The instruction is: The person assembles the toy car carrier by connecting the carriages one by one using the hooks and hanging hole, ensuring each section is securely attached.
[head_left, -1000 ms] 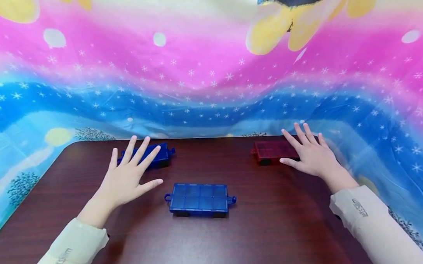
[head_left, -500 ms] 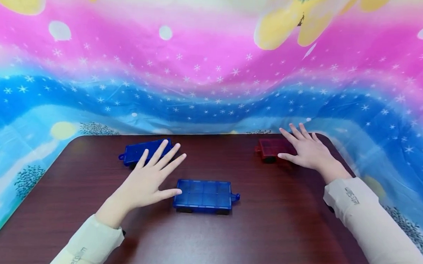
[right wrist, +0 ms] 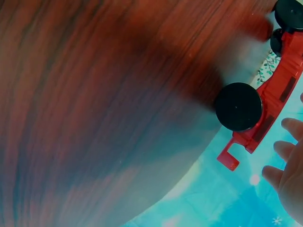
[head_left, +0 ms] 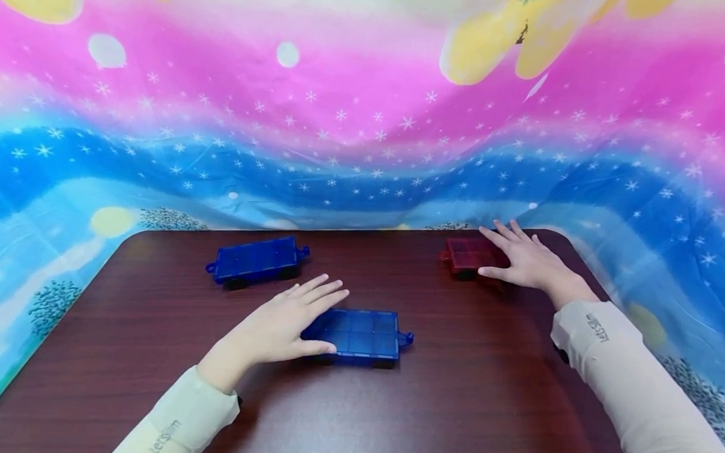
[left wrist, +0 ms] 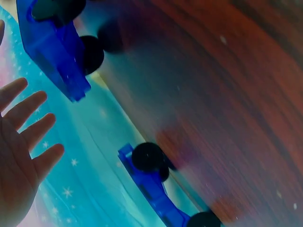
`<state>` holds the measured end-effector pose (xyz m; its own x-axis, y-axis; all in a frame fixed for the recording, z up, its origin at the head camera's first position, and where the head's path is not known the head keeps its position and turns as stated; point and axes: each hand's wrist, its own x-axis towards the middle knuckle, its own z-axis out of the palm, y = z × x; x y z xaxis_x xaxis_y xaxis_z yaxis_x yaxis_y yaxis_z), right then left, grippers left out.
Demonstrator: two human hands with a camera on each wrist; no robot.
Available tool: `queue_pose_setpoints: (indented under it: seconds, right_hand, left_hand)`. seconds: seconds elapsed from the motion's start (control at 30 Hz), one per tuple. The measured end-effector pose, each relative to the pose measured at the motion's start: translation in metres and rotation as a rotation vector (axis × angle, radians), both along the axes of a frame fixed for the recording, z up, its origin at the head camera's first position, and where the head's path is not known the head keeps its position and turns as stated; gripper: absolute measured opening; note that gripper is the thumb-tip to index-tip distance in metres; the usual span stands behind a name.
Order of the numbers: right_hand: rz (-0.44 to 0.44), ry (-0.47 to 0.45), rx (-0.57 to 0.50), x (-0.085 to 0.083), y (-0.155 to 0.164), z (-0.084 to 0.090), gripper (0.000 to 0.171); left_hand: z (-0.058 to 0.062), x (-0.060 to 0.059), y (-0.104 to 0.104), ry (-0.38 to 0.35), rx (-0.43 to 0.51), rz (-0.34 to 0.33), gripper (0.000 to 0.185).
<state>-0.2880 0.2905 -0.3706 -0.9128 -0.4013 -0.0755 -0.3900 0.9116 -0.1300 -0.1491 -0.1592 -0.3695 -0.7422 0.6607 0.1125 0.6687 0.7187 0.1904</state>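
Note:
A flat blue toy wagon [head_left: 359,333] on black wheels stands near the middle of the table. My left hand [head_left: 281,327] hovers over its left end, fingers straight, hiding that end and its hitch. The left wrist view shows a gap between the hand [left wrist: 21,137] and this wagon [left wrist: 52,61]. At the far right is a red toy wagon [head_left: 462,254]; my right hand [head_left: 529,259] is spread above its right part and covers it. In the right wrist view the fingertips are beside the red wagon [right wrist: 272,99], apparently apart from it. Neither hand holds anything.
A second blue toy wagon [head_left: 256,259], slightly turned, stands at the back left. The dark wood table [head_left: 452,403] has rounded far corners. Right behind it hangs a pink and blue patterned cloth [head_left: 354,133].
My left hand has moved right and nearer, from over the back-left blue wagon to over the middle one. The right hand has stayed over the red wagon, with only a slight shift.

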Motion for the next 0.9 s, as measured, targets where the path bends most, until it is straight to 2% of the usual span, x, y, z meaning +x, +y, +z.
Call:
queue_pose_setpoints:
  seconds: [0.2,0.4,0.6,0.73,0.9]
  right_hand:
    - [-0.013,-0.030,-0.073,-0.004,0.002,-0.004,0.089]
    - [0.050,-0.068,-0.144,-0.007,0.001,-0.006,0.085]
    - [0.072,-0.073,-0.153,-0.009,0.001,-0.007,0.081]
    - [0.074,-0.033,-0.147,-0.010,0.000,-0.007,0.080]
    - [0.065,-0.029,-0.142,-0.008,-0.001,-0.006,0.080]
  left_hand:
    - [-0.003,-0.001,0.007,-0.089,-0.008,-0.035,0.080]
    - [-0.007,-0.001,0.016,-0.132,-0.013,-0.038,0.082]
    - [-0.007,-0.002,0.021,-0.140,-0.048,-0.032,0.078]
    - [-0.006,-0.003,0.022,-0.172,-0.063,-0.018,0.075]
    - [-0.003,-0.006,0.024,-0.215,-0.071,-0.013,0.078]
